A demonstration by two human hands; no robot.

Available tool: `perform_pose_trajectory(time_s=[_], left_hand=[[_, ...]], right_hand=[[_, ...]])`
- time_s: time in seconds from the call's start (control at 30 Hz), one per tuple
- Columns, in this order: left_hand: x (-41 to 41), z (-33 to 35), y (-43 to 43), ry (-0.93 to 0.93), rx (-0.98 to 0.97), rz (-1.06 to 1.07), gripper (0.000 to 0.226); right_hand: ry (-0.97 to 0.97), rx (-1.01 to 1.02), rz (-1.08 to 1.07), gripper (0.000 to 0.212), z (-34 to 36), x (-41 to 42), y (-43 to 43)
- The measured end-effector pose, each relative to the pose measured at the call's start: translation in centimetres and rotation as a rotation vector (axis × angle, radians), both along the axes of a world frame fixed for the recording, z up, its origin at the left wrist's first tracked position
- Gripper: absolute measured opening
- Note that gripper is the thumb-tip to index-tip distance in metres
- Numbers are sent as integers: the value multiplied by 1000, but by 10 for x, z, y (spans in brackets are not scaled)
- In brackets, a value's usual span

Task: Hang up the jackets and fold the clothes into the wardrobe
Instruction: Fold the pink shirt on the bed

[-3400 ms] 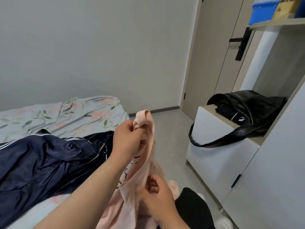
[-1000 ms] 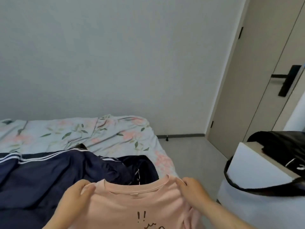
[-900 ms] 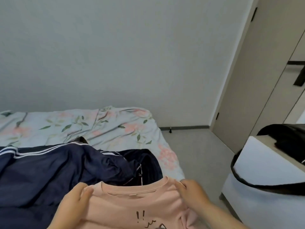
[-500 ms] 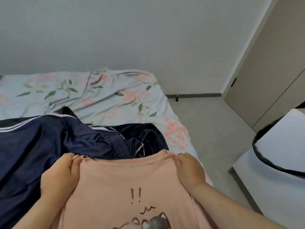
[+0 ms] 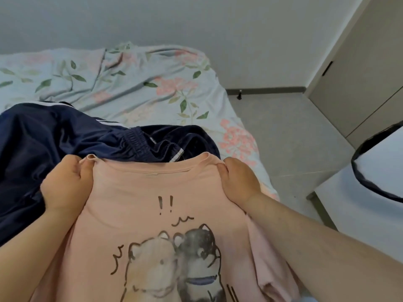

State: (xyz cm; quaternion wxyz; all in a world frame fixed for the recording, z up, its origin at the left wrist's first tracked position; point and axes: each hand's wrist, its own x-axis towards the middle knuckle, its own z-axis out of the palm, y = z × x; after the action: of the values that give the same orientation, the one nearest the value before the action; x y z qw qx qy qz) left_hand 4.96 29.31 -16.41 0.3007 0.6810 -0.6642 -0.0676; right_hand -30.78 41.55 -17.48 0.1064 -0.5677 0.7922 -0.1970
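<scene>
A pink T-shirt [image 5: 139, 203] with a cartoon print of two animals is stretched out flat in front of me, print side up. My left hand [image 5: 64, 184] grips its left shoulder beside the collar. At the right shoulder my right hand [image 5: 238, 182] grips the fabric the same way. Beyond the collar lies a navy jacket [image 5: 43, 144] with white stripes, crumpled on the bed. The shirt's right sleeve hangs bunched under my right forearm.
The bed [image 5: 135, 83] with a floral sheet runs to the back wall. Grey floor [image 5: 290, 136] lies to its right. A beige door [image 5: 359, 68] stands at the far right. A white cabinet [image 5: 370, 205] with a black bag strap [image 5: 362, 171] over it is at the right edge.
The shirt went from bunched in both hands to spread wide by its shoulders. My view has tilted down, and the shirt and my hands have come lower over the bed.
</scene>
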Motion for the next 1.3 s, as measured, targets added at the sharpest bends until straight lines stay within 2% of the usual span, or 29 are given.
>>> perform_pose_trajectory(time_s=[0.07, 0.1, 0.17, 0.23, 0.3, 0.33, 0.4, 0.43, 0.5, 0.53, 0.57, 0.6, 0.67, 0.73, 0.83, 0.93, 1.03, 1.1, 1.17, 1.23, 1.3], left_hand=[[0, 2, -1, -42, 21, 8, 46], [-3, 4, -2, -57, 43, 4, 46], [-3, 7, -4, -79, 95, -22, 48], [0, 10, -3, -100, 108, -26, 47], [1, 16, 4, -97, 87, 21, 41], [-3, 20, 10, -39, 73, 59, 40], [-33, 28, 38, -107, -82, 73, 41], [-61, 34, 62, -120, -180, -68, 37], [-129, 34, 117, -86, -244, -579, 26], [-165, 31, 145, -94, -206, -803, 30], [-194, 27, 165, -108, -121, -917, 35], [-215, 22, 177, -92, -14, -952, 37], [-237, 9, 185, -100, 171, -889, 48], [-239, -2, 189, -185, 162, -873, 61], [-239, -10, 193, -244, 68, -884, 71], [-241, -15, 189, -334, 67, -886, 81], [-247, -18, 187, -454, 82, -895, 97], [-251, -20, 187, -464, 99, -882, 105], [-254, -21, 185, -454, 103, -876, 108], [-254, -23, 184, -467, 106, -875, 110], [-255, -23, 183, -483, 107, -870, 112]], right_hand=[[-107, 12, 33, 25, 11, -7, 27], [-135, -20, 6, 33, 16, -13, 50], [-198, -122, -176, 37, 21, -28, 107], [-301, -92, -403, 32, 21, -43, 163], [-543, -8, -579, 12, 26, -50, 195], [-645, 8, -618, 12, 29, -50, 201], [-663, 47, -604, 33, 34, -42, 201], [-667, 83, -576, 37, 38, -36, 200], [-656, 170, -538, 37, 36, -26, 198], [-617, 200, -531, 36, 34, -24, 202], [-547, 215, -527, 35, 34, -23, 206], [-466, 213, -521, 34, 33, -24, 211], [-393, 204, -503, 33, 33, -27, 219], [-428, 226, -473, 31, 30, -31, 220], [-671, 102, -514, 29, 25, -50, 209], [-985, -175, -824, 16, 26, -77, 195], [-1188, -344, -1083, 24, 16, -98, 186], [-1385, -252, -1082, 41, 8, -104, 185], [-1583, -56, -922, 57, 4, -105, 193], [-1668, 106, -752, 53, 3, -103, 204], [-1690, 138, -656, 41, 0, -100, 207]])
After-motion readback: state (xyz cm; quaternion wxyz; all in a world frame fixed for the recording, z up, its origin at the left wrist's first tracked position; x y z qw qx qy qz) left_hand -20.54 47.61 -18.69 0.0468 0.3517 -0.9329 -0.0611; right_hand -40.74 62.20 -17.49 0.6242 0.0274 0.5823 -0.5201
